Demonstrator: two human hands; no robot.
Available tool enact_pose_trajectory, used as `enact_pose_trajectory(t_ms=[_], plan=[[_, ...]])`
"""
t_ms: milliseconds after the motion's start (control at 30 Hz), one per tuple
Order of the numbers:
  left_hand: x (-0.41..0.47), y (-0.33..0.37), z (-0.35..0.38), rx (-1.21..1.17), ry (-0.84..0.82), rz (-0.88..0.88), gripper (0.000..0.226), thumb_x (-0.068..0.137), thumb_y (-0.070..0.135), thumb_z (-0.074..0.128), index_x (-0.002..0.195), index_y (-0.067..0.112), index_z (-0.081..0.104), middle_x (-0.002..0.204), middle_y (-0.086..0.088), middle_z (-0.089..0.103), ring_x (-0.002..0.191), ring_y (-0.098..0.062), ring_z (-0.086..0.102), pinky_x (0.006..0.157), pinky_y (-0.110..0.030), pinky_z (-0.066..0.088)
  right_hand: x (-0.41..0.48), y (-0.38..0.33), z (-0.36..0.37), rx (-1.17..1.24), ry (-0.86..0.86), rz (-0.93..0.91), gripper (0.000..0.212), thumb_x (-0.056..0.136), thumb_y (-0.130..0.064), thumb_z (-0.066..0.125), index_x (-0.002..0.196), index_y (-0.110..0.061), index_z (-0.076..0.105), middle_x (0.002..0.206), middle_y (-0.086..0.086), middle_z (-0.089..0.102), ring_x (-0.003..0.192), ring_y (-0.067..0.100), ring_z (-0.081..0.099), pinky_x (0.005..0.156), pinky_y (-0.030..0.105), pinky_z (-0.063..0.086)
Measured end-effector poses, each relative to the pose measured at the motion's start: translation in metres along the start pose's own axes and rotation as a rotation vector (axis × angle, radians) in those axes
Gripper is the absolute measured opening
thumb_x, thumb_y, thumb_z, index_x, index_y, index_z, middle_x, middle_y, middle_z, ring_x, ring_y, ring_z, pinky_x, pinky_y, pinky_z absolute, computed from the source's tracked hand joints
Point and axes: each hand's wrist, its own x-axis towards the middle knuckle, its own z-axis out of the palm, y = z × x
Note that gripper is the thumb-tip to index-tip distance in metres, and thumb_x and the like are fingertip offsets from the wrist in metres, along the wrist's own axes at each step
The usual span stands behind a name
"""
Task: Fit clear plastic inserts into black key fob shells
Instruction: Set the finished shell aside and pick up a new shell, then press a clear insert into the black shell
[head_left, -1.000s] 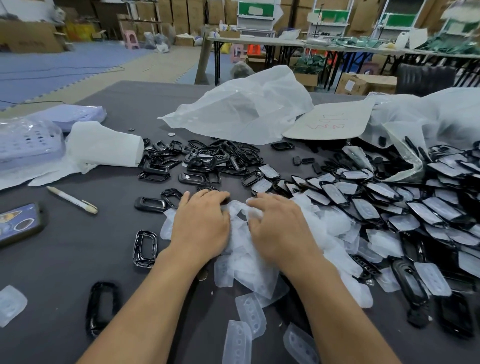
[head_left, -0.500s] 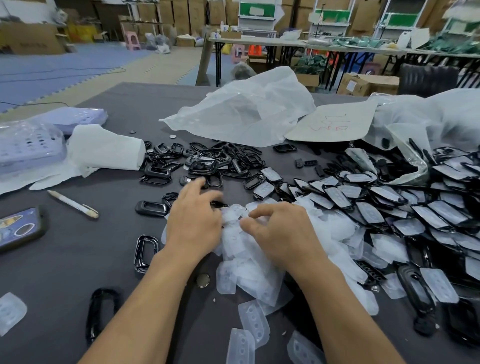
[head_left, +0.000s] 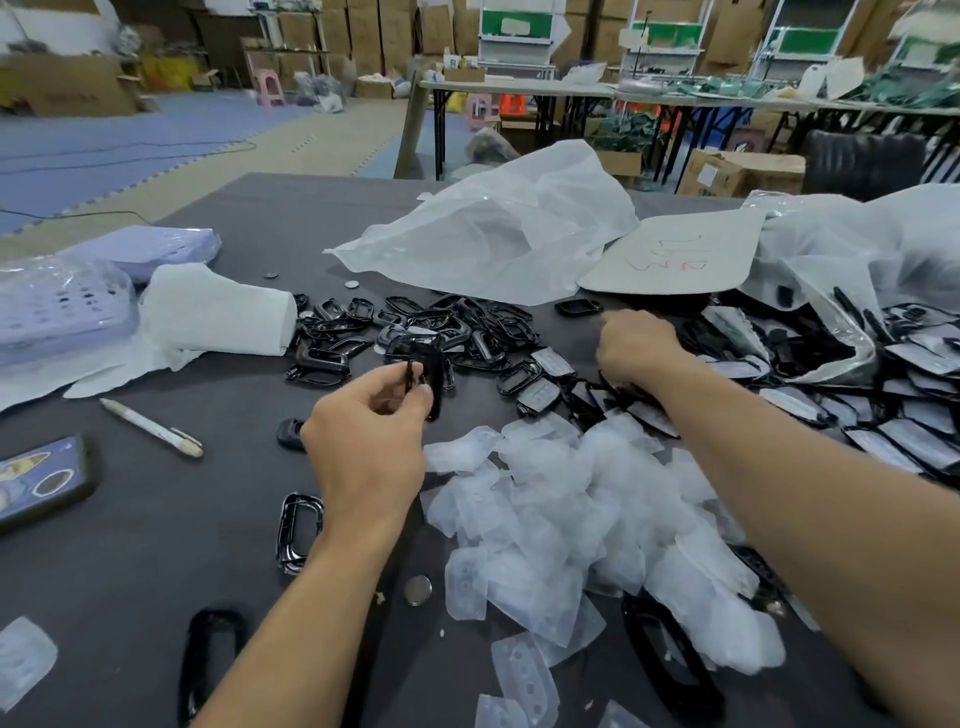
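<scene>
A heap of clear plastic inserts (head_left: 571, 499) lies on the dark table in front of me. Beyond it sits a pile of empty black key fob shells (head_left: 415, 327), and several shells with inserts in them (head_left: 909, 431) spread to the right. My left hand (head_left: 374, 431) is raised above the table and pinches one black shell (head_left: 434, 387) between thumb and fingers. My right hand (head_left: 636, 345) reaches out to the far right by the fitted shells, its fingers curled down and hidden. I cannot see whether it holds anything.
A phone (head_left: 41, 483), a pen (head_left: 150, 427) and a paper roll (head_left: 218, 309) lie on the left, with lilac trays (head_left: 62, 306) behind. Crumpled plastic bags (head_left: 498, 234) and a cardboard sheet (head_left: 675, 254) sit at the back. Loose shells (head_left: 298, 530) and a coin cell (head_left: 418, 590) lie near my left arm.
Both hands have left the insert heap. My left hand has risen with a black shell in it, and my right hand has moved far out to the right.
</scene>
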Motion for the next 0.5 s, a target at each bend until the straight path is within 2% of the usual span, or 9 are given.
enact_pose_trajectory(t_ms=[100, 267, 400, 500], plan=[[0.003, -0.001, 0.003, -0.148, -0.075, -0.160, 0.023, 0.090, 0.011, 0.076, 0.083, 0.033, 0.077, 0.071, 0.009, 0.078, 0.061, -0.014, 0.076, 0.058, -0.029, 0.062, 0.015, 0.002, 0.009, -0.055, 0.020, -0.021, 0.036, 0.091, -0.004, 0.052, 0.124, -0.010, 0.065, 0.127, 0.015, 0.063, 0.115, 0.036, 0.061, 0.087, 0.037, 0.045], [0.001, -0.002, 0.007, -0.201, -0.153, -0.196, 0.021, 0.092, 0.007, 0.074, 0.088, 0.027, 0.078, 0.071, 0.001, 0.078, 0.060, -0.021, 0.077, 0.052, -0.032, 0.062, 0.026, 0.008, 0.000, 0.077, 0.084, 0.001, 0.027, 0.091, -0.005, 0.060, 0.114, -0.010, 0.073, 0.115, 0.020, 0.070, 0.106, 0.038, 0.066, 0.090, 0.040, 0.058], [0.000, -0.003, 0.006, -0.217, -0.204, -0.224, 0.016, 0.090, 0.005, 0.075, 0.093, 0.021, 0.078, 0.071, -0.001, 0.078, 0.061, -0.024, 0.077, 0.050, -0.033, 0.061, 0.005, -0.007, -0.005, 0.110, 0.176, -0.025, 0.023, 0.096, -0.010, 0.057, 0.113, -0.012, 0.072, 0.114, 0.018, 0.070, 0.106, 0.039, 0.065, 0.086, 0.038, 0.053], [-0.002, -0.001, 0.005, -0.168, -0.222, -0.231, 0.018, 0.085, 0.005, 0.080, 0.093, 0.021, 0.077, 0.071, 0.001, 0.078, 0.059, -0.022, 0.077, 0.056, -0.035, 0.063, -0.033, -0.021, -0.015, 0.194, 0.333, 0.022, 0.018, 0.094, -0.016, 0.059, 0.096, -0.018, 0.077, 0.090, 0.009, 0.073, 0.091, 0.035, 0.066, 0.077, 0.036, 0.046]])
